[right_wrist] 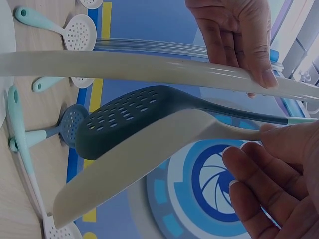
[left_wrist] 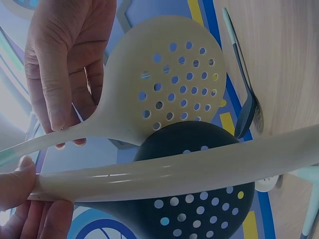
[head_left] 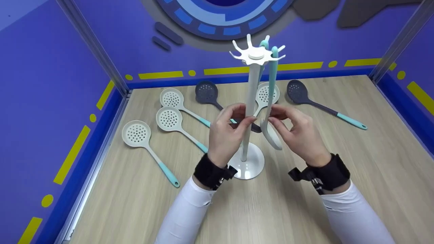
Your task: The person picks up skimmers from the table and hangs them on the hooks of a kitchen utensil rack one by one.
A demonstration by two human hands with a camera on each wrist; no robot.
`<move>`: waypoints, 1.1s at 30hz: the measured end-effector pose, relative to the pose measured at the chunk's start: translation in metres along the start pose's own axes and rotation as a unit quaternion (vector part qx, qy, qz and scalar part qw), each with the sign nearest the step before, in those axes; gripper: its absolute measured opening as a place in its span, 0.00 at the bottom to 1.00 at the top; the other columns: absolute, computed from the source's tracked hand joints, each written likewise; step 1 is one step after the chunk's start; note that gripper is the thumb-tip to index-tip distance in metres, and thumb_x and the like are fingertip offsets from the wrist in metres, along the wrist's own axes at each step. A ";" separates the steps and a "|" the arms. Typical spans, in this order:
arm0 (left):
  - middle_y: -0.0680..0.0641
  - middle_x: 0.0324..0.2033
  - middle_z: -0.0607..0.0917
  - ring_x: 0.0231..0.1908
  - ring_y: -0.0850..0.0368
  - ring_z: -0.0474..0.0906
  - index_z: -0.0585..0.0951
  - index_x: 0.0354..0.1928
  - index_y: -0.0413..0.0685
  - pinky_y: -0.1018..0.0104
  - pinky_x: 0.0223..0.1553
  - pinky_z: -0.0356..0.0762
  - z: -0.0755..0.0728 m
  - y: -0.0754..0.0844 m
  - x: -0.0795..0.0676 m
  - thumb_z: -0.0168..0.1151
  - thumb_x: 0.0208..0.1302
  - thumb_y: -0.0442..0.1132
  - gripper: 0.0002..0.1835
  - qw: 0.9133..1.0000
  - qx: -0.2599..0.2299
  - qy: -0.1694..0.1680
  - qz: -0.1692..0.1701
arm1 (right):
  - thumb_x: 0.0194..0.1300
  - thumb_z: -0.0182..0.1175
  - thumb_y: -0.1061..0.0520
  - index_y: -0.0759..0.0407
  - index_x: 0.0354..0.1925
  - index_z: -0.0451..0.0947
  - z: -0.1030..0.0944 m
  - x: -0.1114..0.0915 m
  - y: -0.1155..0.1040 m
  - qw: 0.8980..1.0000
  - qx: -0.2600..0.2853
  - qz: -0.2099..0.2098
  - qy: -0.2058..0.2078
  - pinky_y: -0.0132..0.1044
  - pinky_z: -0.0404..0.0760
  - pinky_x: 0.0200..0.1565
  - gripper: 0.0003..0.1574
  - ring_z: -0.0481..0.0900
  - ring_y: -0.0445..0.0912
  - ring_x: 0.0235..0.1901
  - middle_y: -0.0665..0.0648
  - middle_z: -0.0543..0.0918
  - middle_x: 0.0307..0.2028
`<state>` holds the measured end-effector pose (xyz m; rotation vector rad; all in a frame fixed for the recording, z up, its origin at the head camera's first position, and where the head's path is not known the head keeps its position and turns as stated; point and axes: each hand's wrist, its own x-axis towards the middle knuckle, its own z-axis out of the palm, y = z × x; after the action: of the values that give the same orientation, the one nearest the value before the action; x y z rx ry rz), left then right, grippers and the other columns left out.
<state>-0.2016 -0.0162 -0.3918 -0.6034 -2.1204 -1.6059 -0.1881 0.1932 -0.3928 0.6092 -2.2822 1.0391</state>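
A white utensil stand [head_left: 251, 88] rises from a round base, with a ring of hooks on top. My left hand [head_left: 225, 134] holds its pole between thumb and fingers. On the right, my right hand [head_left: 300, 135] pinches the neck of a pale skimmer [head_left: 272, 137] with a mint handle. That handle's end is up at one of the hooks, and the head hangs downward. Behind it hangs a dark skimmer [right_wrist: 124, 117], clear in the right wrist view and mostly hidden by the pole and left hand in the head view.
On the wooden table [head_left: 135, 210], pale skimmers [head_left: 136, 134] lie at the left, one partly behind my left hand. Another pale skimmer [head_left: 268, 95] and a dark skimmer [head_left: 206, 92] lie toward the back. One more dark skimmer [head_left: 297, 91] lies at right. Blue walls [head_left: 135, 44] enclose the table.
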 end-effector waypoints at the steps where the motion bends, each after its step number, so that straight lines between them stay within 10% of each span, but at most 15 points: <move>1: 0.55 0.42 0.84 0.37 0.68 0.82 0.81 0.51 0.55 0.74 0.35 0.86 0.000 0.000 0.000 0.68 0.62 0.52 0.18 1.000 0.000 0.000 0.000 | 0.67 0.64 0.57 0.51 0.58 0.79 0.000 0.000 0.000 1.000 -0.001 0.001 0.000 0.21 0.80 0.48 0.21 0.83 0.37 0.42 0.48 0.87 0.47; 33: 0.50 0.45 0.85 0.46 0.66 0.83 0.80 0.60 0.51 0.74 0.46 0.85 0.001 0.005 0.000 0.64 0.67 0.48 0.21 0.999 -0.013 0.005 0.035 | 0.68 0.63 0.56 0.51 0.56 0.80 -0.002 0.004 0.020 1.000 -0.024 0.013 0.014 0.18 0.76 0.47 0.18 0.84 0.43 0.41 0.52 0.87 0.48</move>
<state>-0.1988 -0.0140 -0.3881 -0.6695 -2.0506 -1.5983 -0.2023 0.2062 -0.4002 0.5426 -2.2887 0.9962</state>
